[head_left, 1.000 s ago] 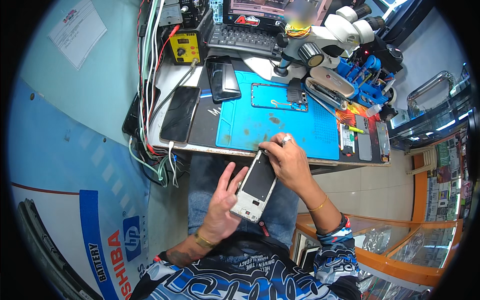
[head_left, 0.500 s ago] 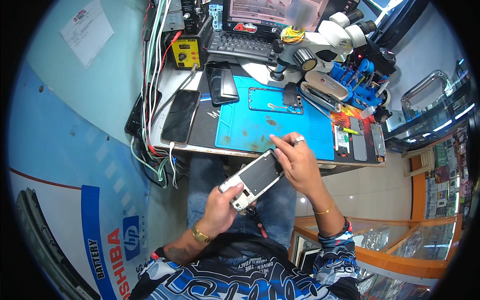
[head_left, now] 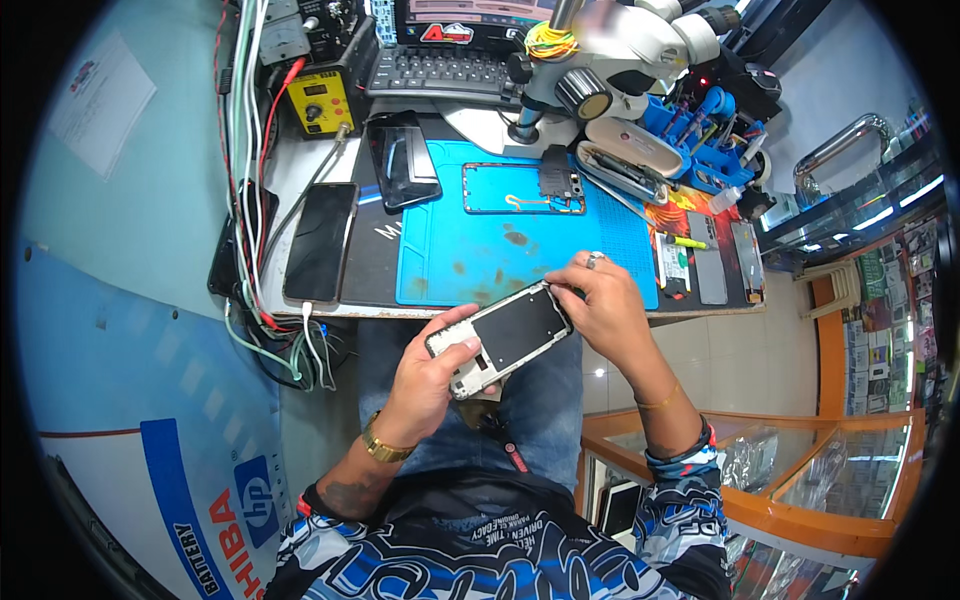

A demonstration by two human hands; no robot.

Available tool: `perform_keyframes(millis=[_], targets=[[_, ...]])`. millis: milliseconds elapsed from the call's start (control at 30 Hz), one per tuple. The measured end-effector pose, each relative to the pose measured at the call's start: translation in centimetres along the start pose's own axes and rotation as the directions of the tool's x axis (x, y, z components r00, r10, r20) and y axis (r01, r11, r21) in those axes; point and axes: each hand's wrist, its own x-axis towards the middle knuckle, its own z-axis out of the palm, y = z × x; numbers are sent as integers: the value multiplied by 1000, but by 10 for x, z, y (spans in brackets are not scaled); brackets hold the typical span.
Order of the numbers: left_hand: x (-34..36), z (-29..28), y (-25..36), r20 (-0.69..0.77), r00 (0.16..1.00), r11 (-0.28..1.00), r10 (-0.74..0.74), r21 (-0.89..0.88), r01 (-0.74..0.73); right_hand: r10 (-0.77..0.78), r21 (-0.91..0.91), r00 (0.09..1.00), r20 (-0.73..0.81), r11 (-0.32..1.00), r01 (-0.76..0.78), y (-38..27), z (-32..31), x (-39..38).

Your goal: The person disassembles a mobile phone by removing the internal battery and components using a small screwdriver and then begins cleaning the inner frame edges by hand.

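My left hand point(head_left: 422, 375) is closed around the lower end of a phone mid-frame point(head_left: 520, 328), its thumb lying across the pale metal part. The frame is silvery with a dark rectangular area in its middle and is held tilted over my lap. At its upper right end my right hand point(head_left: 608, 303) pinches the corner between thumb and fingers; whether a small part is also in that pinch is hidden. Just beyond the hands lies a blue work mat point(head_left: 450, 245). On it rests another phone frame point(head_left: 500, 212), with a thin orange flex cable inside.
Two dark phones point(head_left: 320, 240) point(head_left: 405, 165) lie left of the mat. A microscope point(head_left: 600, 80), an open tool case point(head_left: 625, 165) and a blue tool holder point(head_left: 715, 165) stand behind. Phone parts point(head_left: 707, 265) lie at right. Cables point(head_left: 250, 150) hang left; the desk edge point(head_left: 375, 309) is close.
The phone frame has turned to lie more level across my view. My right fingers, stretched above its end before, are now drawn together at its corner. The whole view has shifted somewhat.
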Motion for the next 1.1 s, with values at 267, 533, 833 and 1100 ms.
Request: perform_keyframes(millis=[267, 533, 833, 1100], targets=[[6, -5, 3, -35, 999, 999, -31, -31, 30, -10, 3, 1000, 18, 1000, 10, 6, 5, 3], [12, -13, 6, -20, 997, 997, -70, 28, 71, -96, -23, 993, 67, 995, 98, 6, 1, 12], [12, -15, 6, 6, 998, 997, -66, -27, 66, -236, 110, 960, 149, 969, 221, -2, 11, 22], [14, -18, 1, 13, 998, 998, -56, -30, 57, -329, 151, 927, 179, 940, 304, -30, 29, 27]])
